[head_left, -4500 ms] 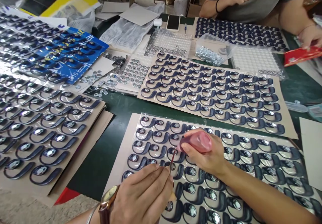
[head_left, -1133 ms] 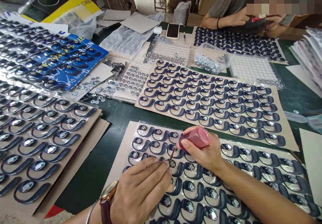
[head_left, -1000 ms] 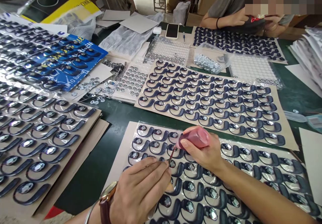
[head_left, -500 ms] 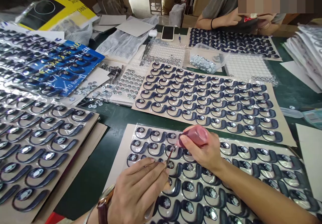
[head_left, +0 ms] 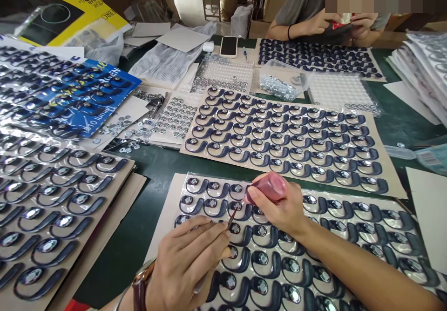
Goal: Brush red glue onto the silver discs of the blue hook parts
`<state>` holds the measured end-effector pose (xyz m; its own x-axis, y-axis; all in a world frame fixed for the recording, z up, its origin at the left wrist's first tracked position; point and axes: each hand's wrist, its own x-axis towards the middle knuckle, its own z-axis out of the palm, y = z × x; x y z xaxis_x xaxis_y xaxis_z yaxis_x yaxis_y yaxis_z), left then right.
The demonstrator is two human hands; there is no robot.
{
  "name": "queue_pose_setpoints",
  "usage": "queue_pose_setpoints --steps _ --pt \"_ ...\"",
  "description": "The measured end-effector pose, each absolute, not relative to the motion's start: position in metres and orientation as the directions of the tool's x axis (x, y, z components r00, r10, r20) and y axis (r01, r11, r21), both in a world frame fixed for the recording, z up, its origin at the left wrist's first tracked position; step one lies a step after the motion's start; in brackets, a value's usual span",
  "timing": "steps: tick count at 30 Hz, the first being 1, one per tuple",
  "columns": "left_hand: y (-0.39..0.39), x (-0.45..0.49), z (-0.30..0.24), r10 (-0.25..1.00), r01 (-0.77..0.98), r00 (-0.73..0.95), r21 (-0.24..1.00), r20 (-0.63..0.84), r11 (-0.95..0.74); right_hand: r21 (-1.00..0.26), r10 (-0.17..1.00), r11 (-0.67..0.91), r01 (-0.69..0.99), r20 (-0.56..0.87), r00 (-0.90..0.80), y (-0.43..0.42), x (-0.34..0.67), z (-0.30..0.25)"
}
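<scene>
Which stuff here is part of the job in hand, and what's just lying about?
In use:
- pink bottle, in the right hand
- thin pointed tool, in the left hand
- card of dark curved pieces, under both hands

Probably just lying about:
- phone
- small white case
- yellow-and-black packaging

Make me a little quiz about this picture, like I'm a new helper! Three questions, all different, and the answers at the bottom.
1. What is the right hand holding?
2. True or false: the watch is on the wrist of the left hand.
3. Pick one. What colour is the tabletop?
A) red
B) dark green
C) yellow

Key:
1. A pink bottle.
2. True.
3. B.
</scene>
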<state>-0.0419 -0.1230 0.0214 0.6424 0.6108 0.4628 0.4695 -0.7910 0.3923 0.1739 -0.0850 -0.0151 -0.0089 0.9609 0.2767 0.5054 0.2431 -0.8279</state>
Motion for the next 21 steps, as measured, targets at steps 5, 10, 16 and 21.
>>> queue_pose_setpoints --steps 5,10,16,21 --pt "-0.125 -0.043 0.020 0.650 0.473 0.614 0.450 0.449 -0.757 -0.829 0.968 0.226 0.511 0.251 -0.020 -0.085 0.174 -0.013" --pt "-0.126 -0.042 0.020 0.675 0.488 0.595 0.471 0.437 -0.735 -0.817 0.970 0.226 0.531 0.239 -0.044 -0.087 0.176 -0.011" --pt "-0.119 -0.042 0.021 0.692 0.468 0.575 0.518 0.437 -0.716 -0.850 0.973 0.223 0.477 0.227 -0.050 -0.087 0.176 -0.008" --pt "-0.111 -0.044 0.022 0.690 0.452 0.595 0.538 0.413 -0.712 -0.868 0.978 0.205 0.453 0.194 -0.071 -0.089 0.175 -0.008"
